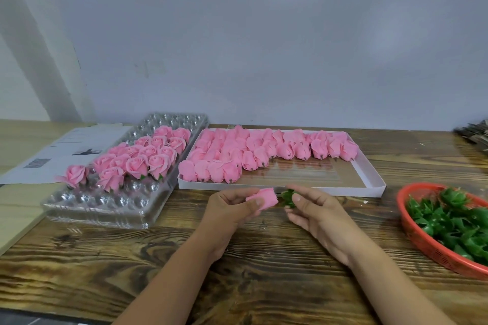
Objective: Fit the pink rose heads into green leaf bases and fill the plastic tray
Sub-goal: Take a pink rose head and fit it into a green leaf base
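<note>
The rose [262, 198] lies sideways, pinched in the left hand [232, 210], stem end facing the leaf base [288, 198] pinched in the right hand [314, 210], likely so the two can push together. They meet above the bench [237, 258], between tray [105, 208], box [367, 185] and basket [412, 229], all within reach.

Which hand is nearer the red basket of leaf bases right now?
The right. The right hand sits mid-table pinching a leaf base, with the red basket off to its right. The left hand, holding a rose head, is farther away.
</note>
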Action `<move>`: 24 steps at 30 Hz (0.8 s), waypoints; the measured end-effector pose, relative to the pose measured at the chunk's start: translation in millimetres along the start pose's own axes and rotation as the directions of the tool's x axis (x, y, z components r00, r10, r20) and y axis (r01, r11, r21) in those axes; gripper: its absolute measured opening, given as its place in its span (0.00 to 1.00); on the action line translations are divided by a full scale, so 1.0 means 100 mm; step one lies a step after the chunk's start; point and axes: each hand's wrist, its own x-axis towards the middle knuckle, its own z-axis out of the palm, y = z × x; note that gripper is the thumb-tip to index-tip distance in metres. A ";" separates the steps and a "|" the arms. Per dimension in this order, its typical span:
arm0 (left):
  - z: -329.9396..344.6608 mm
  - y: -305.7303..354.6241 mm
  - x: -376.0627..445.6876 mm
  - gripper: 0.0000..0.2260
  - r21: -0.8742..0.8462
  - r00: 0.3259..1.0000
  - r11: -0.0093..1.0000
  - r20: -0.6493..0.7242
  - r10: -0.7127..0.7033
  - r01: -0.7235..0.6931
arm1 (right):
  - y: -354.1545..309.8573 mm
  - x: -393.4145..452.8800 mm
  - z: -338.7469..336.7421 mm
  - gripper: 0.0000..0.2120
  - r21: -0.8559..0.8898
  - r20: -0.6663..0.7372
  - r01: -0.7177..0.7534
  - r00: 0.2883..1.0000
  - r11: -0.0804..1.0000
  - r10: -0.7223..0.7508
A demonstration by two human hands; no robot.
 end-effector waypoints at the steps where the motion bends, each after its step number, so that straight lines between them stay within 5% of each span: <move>1: 0.00 -0.01 0.00 0.12 0.006 1.000 1.000 0.008 0.002 -0.002 | 0.01 0.01 -0.01 0.16 0.039 0.014 -0.017 1.000 0.999 0.016; 7: -0.01 -0.02 0.01 0.14 0.099 0.999 0.995 0.039 0.031 -0.034 | 0.05 0.02 0.02 0.16 0.117 0.034 -0.074 0.997 0.990 0.071; 24: 0.03 -0.08 0.00 0.08 0.245 0.995 0.964 0.016 0.101 -0.102 | 0.14 -0.01 0.06 0.12 -0.077 -0.053 0.062 0.996 0.995 -0.066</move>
